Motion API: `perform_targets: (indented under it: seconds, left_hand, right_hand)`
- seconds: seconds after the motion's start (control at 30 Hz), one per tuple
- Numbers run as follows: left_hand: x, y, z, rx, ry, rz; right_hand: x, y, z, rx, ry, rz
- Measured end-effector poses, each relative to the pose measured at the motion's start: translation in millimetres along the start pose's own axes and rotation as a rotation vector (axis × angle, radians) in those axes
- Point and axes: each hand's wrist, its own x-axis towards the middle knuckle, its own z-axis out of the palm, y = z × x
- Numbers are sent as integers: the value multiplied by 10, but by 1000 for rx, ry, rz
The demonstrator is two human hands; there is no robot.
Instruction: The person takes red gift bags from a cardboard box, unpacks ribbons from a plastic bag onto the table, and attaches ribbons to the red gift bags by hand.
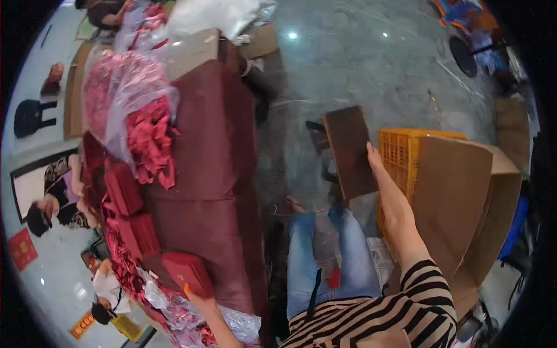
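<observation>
1. While the right hand (373, 155) closes around the edge of a brown panel (350, 153), the left hand (204, 303) reaches the near end of a red stack (188, 271); whether its fingers grip the stack or only rest against it, I cannot tell.
2. That red stack lies on the cloth-covered worktop (212, 145), close to the edge of the heaped red material. The brown panel is tilted above the floor, between the worktop and a yellow crate (396, 168); dark leg-like parts show beside it, so it may be a stool seat.
3. As for progress, two more red bundles (123, 188) (139, 235) lie neatly piled farther along, so part of the material looks already in order. Loose red strips (149, 136) spill from a clear bag (113, 87) and seem untouched; how much is left cannot be judged. The cardboard box (455, 197) beside the crate shows little of its inside.
4. Small pale marks sit on the red stack's face, too fine to read. An orange sign (82, 326) and a red poster (23, 250) carry markings, also illegible. No brand can be made out on the crate or the box.
</observation>
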Motion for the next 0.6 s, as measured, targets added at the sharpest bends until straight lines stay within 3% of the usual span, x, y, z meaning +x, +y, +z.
perform_targets:
  seconds: [0.03, 0.07, 0.1, 0.13, 0.17, 0.2, 0.27, 0.3, 0.37, 0.43, 0.47, 0.53, 0.6]
  left_hand:
    - [-50, 160, 134, -116, 47, -106]
    - [-57, 364, 364, -244, 82, -210]
    - [-132, 889, 545, -776, 61, -468]
    - [-152, 918, 561, -863, 27, -547]
    - [-127, 920, 535, -951, -16, -624]
    - [-22, 620, 571, -1000, -36, -570]
    - [-112, 855, 658, -926, 51, -489]
    - [-147, 893, 715, -831, 173, -453]
    - [-163, 962, 750, -837, 168, -523]
    - [-179, 1150, 782, -927, 160, -475]
    - [-184, 1182, 803, -947, 170, -446]
    - [-233, 1082, 862, -915, 208, -384]
    - [-275, 1137, 911, -858, 244, -379]
  right_hand:
    - [-52, 31, 73, -123, 100, 41]
    - [-214, 30, 97, -125, 181, -53]
    - [-370, -22, 88, -103, 247, -117]
    - [-724, -328, -18, -253, 311, -97]
    - [-756, -268, -49, -151, 146, -143]
    - [-745, -186, -64, -55, -21, -187]
    - [-1146, -458, -56, -37, -64, -296]
    - [-1392, -717, -90, 75, -121, -293]
    - [-2214, -1561, -312, 228, -296, -237]
    - [-2455, -2005, -249, 446, -428, -424]
    - [-2715, -2402, -293, 418, -503, -435]
    - [-2994, -2986, -185, 453, -566, -715]
    - [-3341, -3625, -141, 215, -545, -862]
